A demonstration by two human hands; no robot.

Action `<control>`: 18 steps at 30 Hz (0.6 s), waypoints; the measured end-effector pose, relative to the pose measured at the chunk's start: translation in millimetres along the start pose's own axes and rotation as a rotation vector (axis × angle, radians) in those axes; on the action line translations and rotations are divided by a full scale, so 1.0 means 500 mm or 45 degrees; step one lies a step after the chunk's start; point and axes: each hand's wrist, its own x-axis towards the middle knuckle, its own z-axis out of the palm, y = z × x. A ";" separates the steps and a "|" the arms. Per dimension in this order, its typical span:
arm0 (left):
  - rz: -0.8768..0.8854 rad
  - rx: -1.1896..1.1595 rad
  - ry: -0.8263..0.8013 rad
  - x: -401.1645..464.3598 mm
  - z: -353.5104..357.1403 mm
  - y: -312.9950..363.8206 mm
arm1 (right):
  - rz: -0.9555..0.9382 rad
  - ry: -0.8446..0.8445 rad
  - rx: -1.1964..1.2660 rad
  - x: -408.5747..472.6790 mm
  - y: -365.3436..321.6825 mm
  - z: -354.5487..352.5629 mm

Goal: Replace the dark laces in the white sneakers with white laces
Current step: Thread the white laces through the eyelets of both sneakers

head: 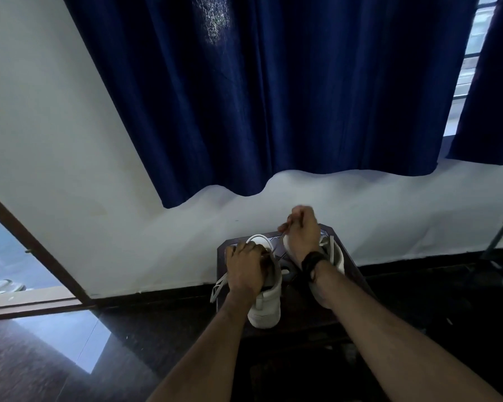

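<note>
Two white sneakers stand on a small dark stool [352, 274]. My left hand [244, 268] grips the top of the left sneaker [266, 309] over its lacing, fingers curled around the tongue area. A pale lace end [219, 285] hangs off that shoe's left side. My right hand [301, 230] is raised above the shoes and pinches a lace [283, 227] that runs taut down toward the left sneaker. The right sneaker [336, 253] is mostly hidden behind my right wrist, which wears a dark band.
A dark blue curtain [273, 97] hangs on the white wall behind the stool. An open door frame [35, 245] stands at the left. The floor is dark and glossy. A dark stand leg [500, 236] rises at the far right.
</note>
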 end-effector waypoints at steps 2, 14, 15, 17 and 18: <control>-0.020 -0.019 0.008 -0.001 0.005 0.001 | -0.256 -0.119 -0.341 0.023 -0.044 -0.036; -0.357 0.011 0.018 -0.011 0.006 0.005 | -0.282 -0.333 -0.445 0.046 -0.108 -0.156; -0.380 0.005 0.026 -0.011 0.006 0.006 | -0.188 -0.303 -0.039 0.049 -0.132 -0.164; -0.420 -0.026 0.048 -0.011 0.006 0.007 | 0.075 -0.368 0.803 0.047 -0.180 -0.184; -0.437 -0.043 0.057 -0.010 0.007 0.007 | 0.201 -0.414 1.059 0.047 -0.191 -0.192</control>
